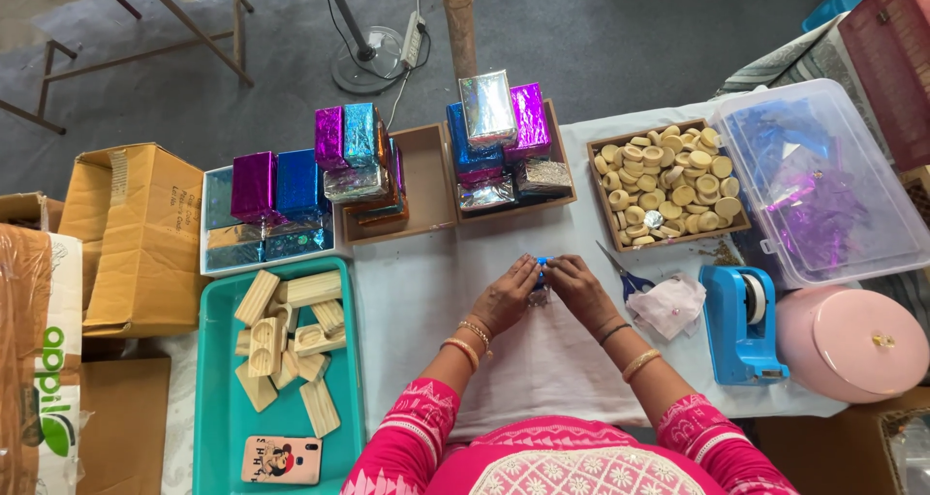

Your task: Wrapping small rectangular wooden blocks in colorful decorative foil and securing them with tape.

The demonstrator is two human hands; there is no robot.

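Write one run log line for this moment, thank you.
left hand + right hand: pinch small blue foil piece | white table | scissors beside right hand

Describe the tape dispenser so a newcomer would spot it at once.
Start at the clear plastic box on the table's right side. Just below its near edge, left of the round pink tin, stands the tape dispenser: the only bright blue, chunky thing there, with a white roll.
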